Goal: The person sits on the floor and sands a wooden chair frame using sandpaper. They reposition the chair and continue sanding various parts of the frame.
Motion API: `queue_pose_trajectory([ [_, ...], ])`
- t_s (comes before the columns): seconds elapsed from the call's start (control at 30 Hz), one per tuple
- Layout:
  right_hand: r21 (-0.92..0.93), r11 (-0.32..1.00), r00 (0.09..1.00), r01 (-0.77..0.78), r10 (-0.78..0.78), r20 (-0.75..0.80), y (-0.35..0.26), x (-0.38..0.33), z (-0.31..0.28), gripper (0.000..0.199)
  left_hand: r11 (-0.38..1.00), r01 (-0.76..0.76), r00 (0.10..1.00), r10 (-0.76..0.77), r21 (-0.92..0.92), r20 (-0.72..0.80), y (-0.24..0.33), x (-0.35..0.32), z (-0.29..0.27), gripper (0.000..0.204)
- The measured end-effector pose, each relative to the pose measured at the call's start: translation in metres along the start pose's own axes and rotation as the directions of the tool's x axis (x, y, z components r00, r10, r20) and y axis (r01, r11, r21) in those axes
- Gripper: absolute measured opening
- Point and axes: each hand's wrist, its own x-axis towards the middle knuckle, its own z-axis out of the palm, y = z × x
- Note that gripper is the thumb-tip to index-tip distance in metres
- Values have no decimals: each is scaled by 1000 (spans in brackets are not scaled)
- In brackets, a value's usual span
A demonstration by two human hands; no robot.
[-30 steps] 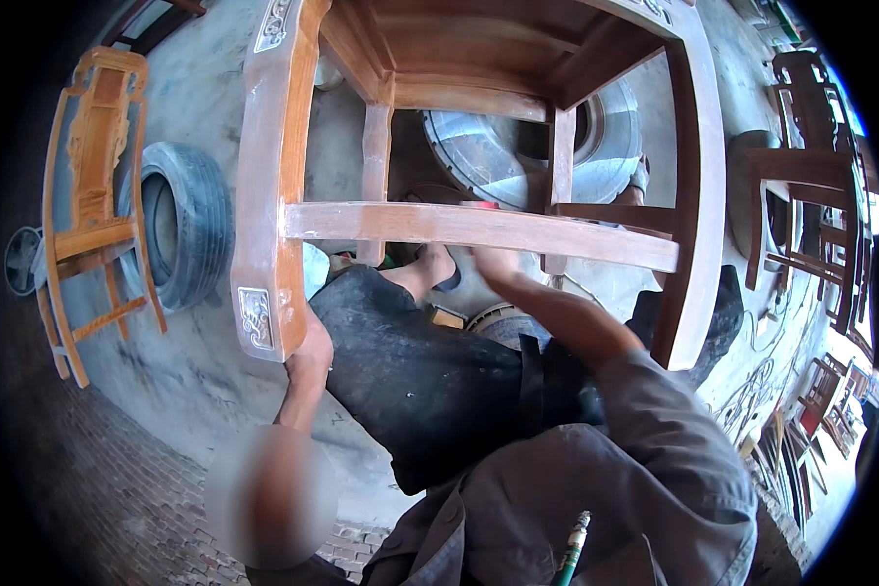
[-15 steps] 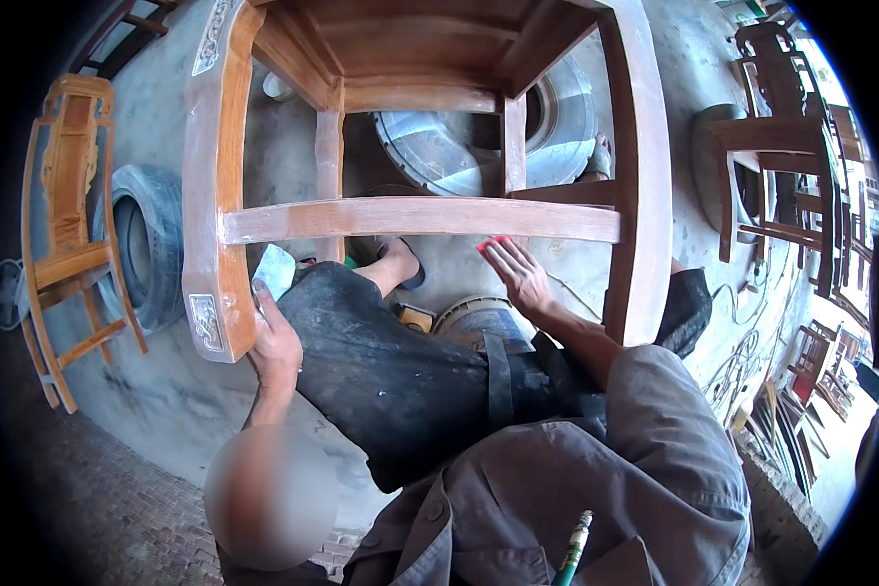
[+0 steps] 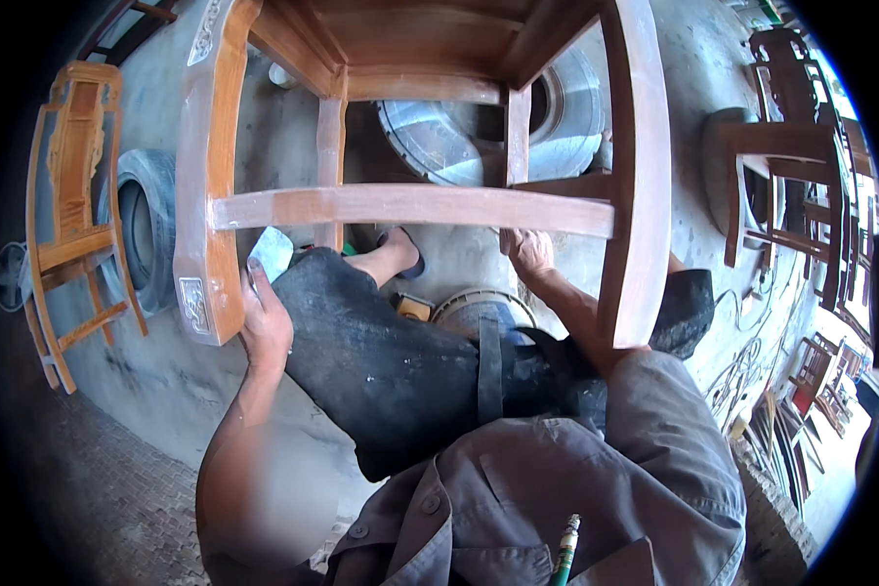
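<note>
One bare wooden chair frame point(image 3: 420, 205) lay tipped over the lap, its rail dusty pale in parts and reddish elsewhere, so sanding looked partway done, left hand point(image 3: 264, 327) clamped on sandpaper point(image 3: 271, 254) beside the leg, right hand point(image 3: 529, 252) spread open under the rail

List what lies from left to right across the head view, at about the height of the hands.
Finished wooden chair → tyre → carved leg of the overturned chair frame → left hand with a pale sheet of sandpaper → sandalled foot → right hand under the rail → dark wooden chairs.
</note>
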Motion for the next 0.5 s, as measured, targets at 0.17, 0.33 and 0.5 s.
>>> queue_pose_trajectory([
  [0.17, -261, 858, 589, 443, -498, -636, 37, -19, 68, 51, 992, -72, 994, 80, 108, -77, 0, 3, 3, 54],
  [0.33, -235, 889, 720, 393, -456, -523, 37, -8, 40, 48, 999, -15, 1000, 16, 44, -17, 0, 1, 3, 53],
  [0.5, -6, 918, 918, 396, -396, 21, 41, -80, 25, 52, 995, -57, 997, 61, 77, -48, -6, 0, 6, 54],
])
